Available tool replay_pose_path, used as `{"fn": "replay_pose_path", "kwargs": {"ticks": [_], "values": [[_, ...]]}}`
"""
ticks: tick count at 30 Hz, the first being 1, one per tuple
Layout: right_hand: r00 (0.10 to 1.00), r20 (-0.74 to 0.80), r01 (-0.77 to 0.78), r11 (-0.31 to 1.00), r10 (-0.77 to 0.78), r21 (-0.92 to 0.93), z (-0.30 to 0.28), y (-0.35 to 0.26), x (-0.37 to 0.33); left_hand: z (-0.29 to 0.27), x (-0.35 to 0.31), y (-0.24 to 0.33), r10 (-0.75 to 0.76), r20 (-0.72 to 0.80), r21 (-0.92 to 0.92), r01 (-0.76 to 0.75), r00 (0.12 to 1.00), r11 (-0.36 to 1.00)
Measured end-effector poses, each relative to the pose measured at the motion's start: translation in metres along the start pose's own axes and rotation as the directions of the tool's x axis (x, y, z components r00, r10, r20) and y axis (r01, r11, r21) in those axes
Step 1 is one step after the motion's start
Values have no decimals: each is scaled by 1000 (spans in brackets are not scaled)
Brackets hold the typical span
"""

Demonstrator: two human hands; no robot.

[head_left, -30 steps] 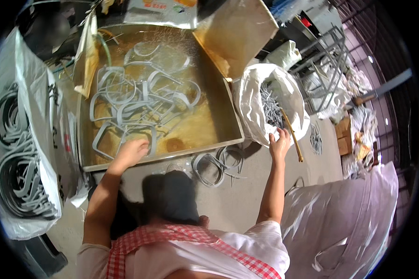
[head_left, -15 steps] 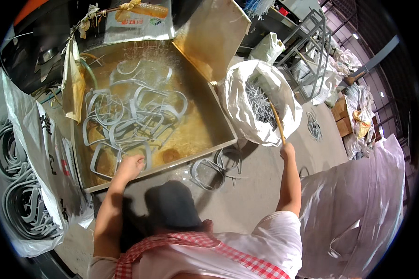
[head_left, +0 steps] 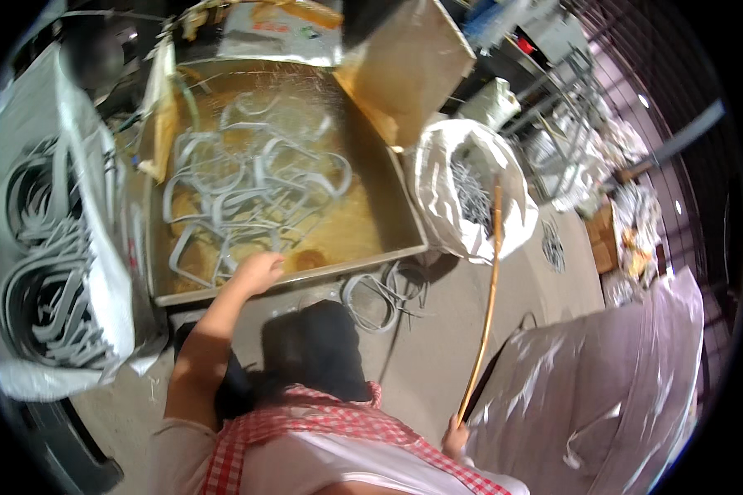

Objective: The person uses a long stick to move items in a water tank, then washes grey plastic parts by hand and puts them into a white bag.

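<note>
My left hand (head_left: 257, 272) is over the near rim of a shallow metal tank (head_left: 297, 280). Its fingers are curled together, and anything inside them is hidden. Several bent grey plastic strips (head_left: 260, 177) lie tangled in the tank's brownish water, just beyond that hand. Low on my right side, my right hand (head_left: 454, 437) is closed around the lower end of a long thin wooden stick (head_left: 485, 322). The stick's far end reaches the opening of a white woven sack (head_left: 516, 223), which holds short grey pieces (head_left: 470, 194).
At the left stands a white sack (head_left: 111, 305) full of coiled grey strips (head_left: 45, 289). Loose loops of strip (head_left: 371, 301) lie on the floor before the tank. A large pale wrapped bulk (head_left: 586, 396) fills the lower right. A stained board (head_left: 413, 66) rises behind the tank.
My right hand has drawn back toward my body, pulling the stick nearer. My left hand has shifted right along the tank's near rim. The view has moved as well.
</note>
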State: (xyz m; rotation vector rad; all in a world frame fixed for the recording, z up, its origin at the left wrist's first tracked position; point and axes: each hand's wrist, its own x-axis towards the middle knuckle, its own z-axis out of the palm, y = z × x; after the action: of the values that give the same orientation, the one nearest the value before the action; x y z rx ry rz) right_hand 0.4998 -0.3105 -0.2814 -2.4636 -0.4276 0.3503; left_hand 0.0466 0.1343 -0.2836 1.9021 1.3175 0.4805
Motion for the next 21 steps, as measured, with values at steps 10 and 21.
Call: {"fn": "replay_pose_path", "kwargs": {"ticks": [10,21], "values": [[939,98,344,900,-330,-267,8,-50,-35,-1,-21,-9,-49,-4,34,50,999,998],[800,357,597,699,-482,-395,131,-219,87,-13,-30,-18,7,-155,-20,-10,988,1000]]}}
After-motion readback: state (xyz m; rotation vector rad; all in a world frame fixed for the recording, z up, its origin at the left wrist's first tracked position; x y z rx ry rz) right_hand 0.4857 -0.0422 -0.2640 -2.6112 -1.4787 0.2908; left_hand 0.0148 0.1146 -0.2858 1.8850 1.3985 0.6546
